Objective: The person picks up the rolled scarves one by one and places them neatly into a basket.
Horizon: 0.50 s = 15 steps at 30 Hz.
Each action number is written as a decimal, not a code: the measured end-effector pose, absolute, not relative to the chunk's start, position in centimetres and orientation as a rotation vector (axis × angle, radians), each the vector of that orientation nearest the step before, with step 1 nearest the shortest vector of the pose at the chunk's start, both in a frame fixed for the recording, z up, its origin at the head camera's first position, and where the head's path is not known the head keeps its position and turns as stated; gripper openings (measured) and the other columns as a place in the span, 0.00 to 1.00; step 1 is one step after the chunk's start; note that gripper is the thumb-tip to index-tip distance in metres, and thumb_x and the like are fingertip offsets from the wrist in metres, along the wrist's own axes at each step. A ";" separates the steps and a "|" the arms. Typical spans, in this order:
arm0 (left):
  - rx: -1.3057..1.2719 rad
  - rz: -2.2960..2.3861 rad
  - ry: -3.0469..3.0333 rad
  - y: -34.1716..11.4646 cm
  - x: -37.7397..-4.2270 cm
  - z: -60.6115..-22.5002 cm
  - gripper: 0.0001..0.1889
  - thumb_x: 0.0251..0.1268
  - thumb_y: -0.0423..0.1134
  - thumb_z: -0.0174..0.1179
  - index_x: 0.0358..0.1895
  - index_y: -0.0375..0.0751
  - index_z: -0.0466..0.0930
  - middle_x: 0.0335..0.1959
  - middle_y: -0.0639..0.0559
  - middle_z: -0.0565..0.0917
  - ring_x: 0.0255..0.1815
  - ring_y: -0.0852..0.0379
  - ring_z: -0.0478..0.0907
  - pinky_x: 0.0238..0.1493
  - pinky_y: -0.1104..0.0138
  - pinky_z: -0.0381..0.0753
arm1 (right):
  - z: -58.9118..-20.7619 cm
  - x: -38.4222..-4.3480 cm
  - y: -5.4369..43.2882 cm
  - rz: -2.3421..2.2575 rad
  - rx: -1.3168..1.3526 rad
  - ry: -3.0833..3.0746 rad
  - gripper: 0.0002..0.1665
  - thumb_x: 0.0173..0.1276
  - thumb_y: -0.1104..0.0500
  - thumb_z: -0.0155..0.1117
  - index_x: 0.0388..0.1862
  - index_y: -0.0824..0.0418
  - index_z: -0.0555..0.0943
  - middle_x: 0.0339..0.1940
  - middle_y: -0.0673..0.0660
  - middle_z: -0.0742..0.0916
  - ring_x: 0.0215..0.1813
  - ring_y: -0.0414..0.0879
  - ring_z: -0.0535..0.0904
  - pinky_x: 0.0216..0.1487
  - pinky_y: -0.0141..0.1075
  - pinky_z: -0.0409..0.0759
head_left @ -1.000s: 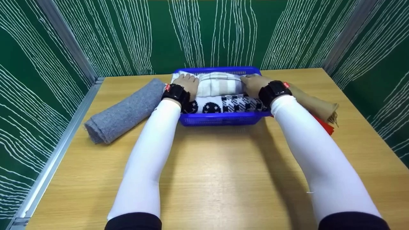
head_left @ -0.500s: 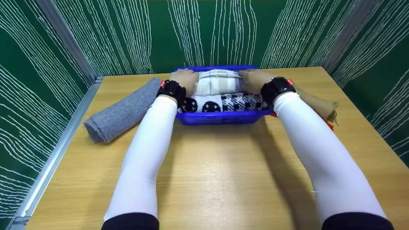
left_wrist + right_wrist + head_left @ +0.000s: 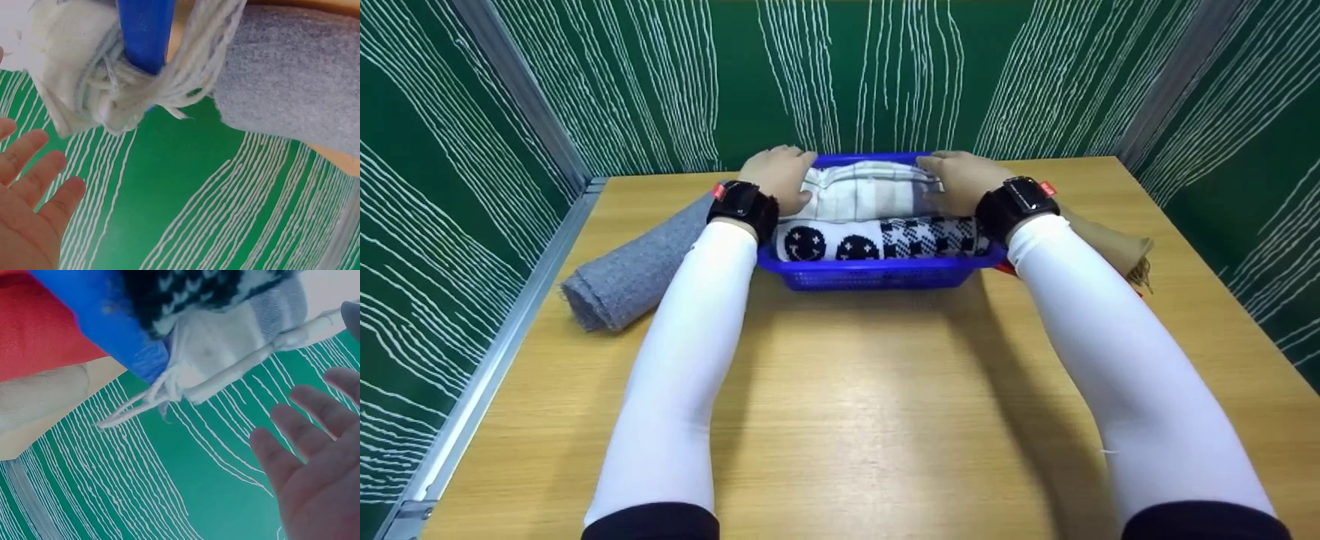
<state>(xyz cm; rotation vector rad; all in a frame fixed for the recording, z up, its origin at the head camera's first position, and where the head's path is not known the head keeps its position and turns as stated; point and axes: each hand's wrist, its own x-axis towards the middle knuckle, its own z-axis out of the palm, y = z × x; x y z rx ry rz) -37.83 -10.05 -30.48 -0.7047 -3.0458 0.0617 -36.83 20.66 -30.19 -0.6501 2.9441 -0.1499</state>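
Observation:
At the back of the table, a blue plastic basket (image 3: 877, 277) holds a rolled white, beige and grey plaid scarf (image 3: 870, 193). In front of that roll lies a black-and-white patterned knit roll (image 3: 859, 244) with smiling faces and houndstooth. My left hand (image 3: 778, 180) is over the basket's left end, beside the plaid roll, fingers spread and holding nothing. My right hand (image 3: 966, 181) is at the right end, fingers extended, thumb near the plaid cloth. Both wrist views show loose fringe (image 3: 197, 62) hanging at the basket's ends, apart from the outstretched fingers.
A grey felt-like roll (image 3: 637, 270) lies diagonally left of the basket. To the right are a tan fringed roll (image 3: 1110, 244) and red cloth (image 3: 45, 332), partly hidden by the right arm. A green wall (image 3: 847, 75) with white lines stands right behind.
My left hand has moved left off the plaid roll, uncovering more of both rolls. My right hand has shifted slightly up and its fingers have straightened. The basket stays nearly in place.

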 end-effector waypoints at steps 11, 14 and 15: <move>-0.715 -0.052 -3.022 -11.0 -36.8 -30.4 0.36 0.81 0.48 0.59 0.85 0.38 0.62 0.84 0.38 0.68 0.87 0.38 0.61 0.89 0.48 0.59 | -29.9 -35.7 21.0 -0.201 -0.711 2.965 0.44 0.82 0.52 0.62 0.89 0.61 0.58 0.88 0.71 0.64 0.86 0.72 0.60 0.86 0.67 0.58; -0.729 -0.068 -2.997 -11.1 -36.5 -30.5 0.37 0.81 0.48 0.60 0.85 0.38 0.62 0.84 0.38 0.69 0.87 0.38 0.62 0.88 0.48 0.60 | -30.0 -35.5 21.2 -0.231 -0.733 2.985 0.43 0.82 0.52 0.63 0.89 0.61 0.59 0.87 0.72 0.64 0.86 0.72 0.61 0.85 0.67 0.59; -0.734 -0.069 -2.991 -11.1 -36.4 -30.6 0.37 0.81 0.49 0.60 0.85 0.38 0.62 0.84 0.38 0.69 0.87 0.38 0.62 0.88 0.48 0.60 | -30.0 -35.4 21.2 -0.236 -0.741 2.993 0.43 0.82 0.52 0.63 0.89 0.61 0.59 0.87 0.72 0.65 0.86 0.72 0.61 0.85 0.67 0.60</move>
